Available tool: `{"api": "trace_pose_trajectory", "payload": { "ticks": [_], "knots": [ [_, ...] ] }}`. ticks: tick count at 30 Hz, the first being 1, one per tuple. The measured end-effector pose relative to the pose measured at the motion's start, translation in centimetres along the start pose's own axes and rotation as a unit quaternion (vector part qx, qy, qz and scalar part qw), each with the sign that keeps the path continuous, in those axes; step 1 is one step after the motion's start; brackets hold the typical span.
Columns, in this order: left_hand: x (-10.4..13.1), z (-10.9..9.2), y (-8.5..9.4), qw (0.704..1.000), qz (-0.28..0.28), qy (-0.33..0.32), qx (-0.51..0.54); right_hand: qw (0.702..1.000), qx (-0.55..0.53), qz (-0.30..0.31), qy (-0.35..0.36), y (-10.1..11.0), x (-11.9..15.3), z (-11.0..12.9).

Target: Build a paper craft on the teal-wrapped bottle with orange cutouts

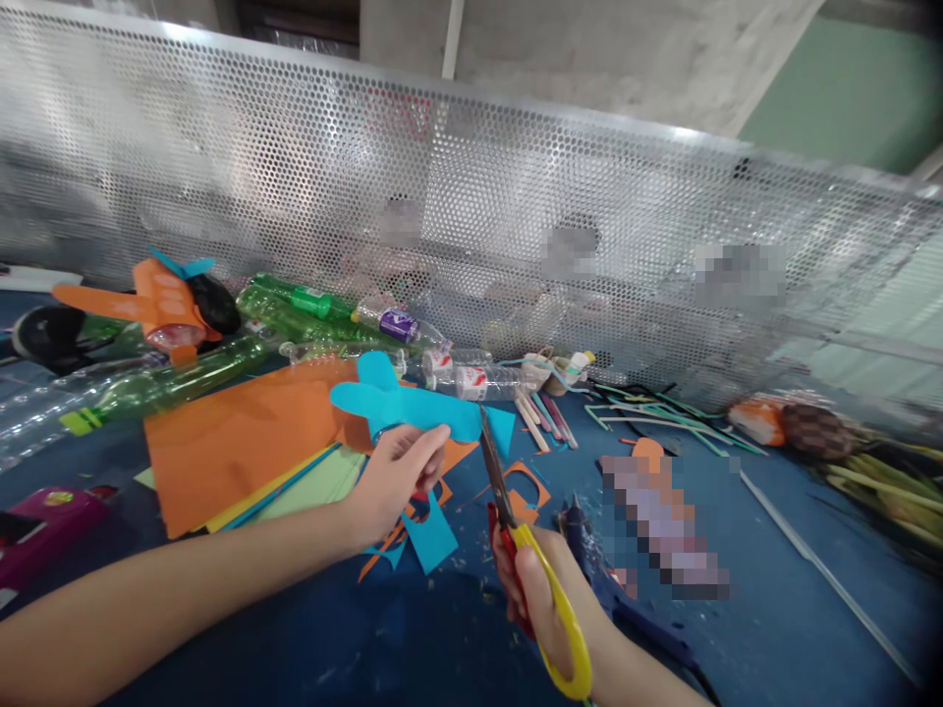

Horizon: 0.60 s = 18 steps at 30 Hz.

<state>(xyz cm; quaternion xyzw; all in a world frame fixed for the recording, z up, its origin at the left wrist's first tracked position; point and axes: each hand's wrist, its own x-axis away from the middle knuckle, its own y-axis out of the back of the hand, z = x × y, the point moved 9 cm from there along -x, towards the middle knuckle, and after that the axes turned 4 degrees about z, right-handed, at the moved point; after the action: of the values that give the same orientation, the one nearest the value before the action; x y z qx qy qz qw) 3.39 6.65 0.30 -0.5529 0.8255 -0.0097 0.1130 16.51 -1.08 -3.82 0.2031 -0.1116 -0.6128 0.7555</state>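
My left hand [404, 469] is closed on the lower edge of a blue paper cutout [419, 405] with rounded lobes at its left end. In my right hand [534, 579] are scissors [564, 628] with yellow and red handles. Their blades point up and meet the right part of the blue paper, where a pointed piece sticks out beyond them. Blue paper scraps [431, 535] and orange scraps [525, 486] lie on the table below.
Orange sheets [243, 437] lie at left, with plastic bottles [316, 304] behind. A blue glue gun [626, 594] rests to the right of the scissors. A perforated metal screen [471, 196] stands across the back.
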Motion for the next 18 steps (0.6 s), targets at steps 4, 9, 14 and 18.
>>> {"api": "trace_pose_trajectory", "payload": {
  "ticks": [4, 9, 14, 18],
  "knots": [
    [-0.3, 0.2, 0.4, 1.0, -0.008, 0.0, 0.029, 1.0, 0.004, -0.011, -0.003, 0.1, 0.1, -0.1],
    [-0.4, -0.1, 1.1, 0.999, -0.026, -0.021, 0.017, 1.0, 0.018, 0.011, 0.001, -0.2, 0.0, -0.2],
    [-0.6, -0.3, 1.4, 0.999, -0.03, -0.027, 0.008, 0.999, 0.044, 0.017, 0.024, -0.2, 0.0, 0.0],
    [-0.9, -0.2, 1.5, 0.999, -0.031, -0.03, 0.02, 0.997, 0.063, 0.012, 0.038, 0.1, -0.2, 0.2]
  ]
}}
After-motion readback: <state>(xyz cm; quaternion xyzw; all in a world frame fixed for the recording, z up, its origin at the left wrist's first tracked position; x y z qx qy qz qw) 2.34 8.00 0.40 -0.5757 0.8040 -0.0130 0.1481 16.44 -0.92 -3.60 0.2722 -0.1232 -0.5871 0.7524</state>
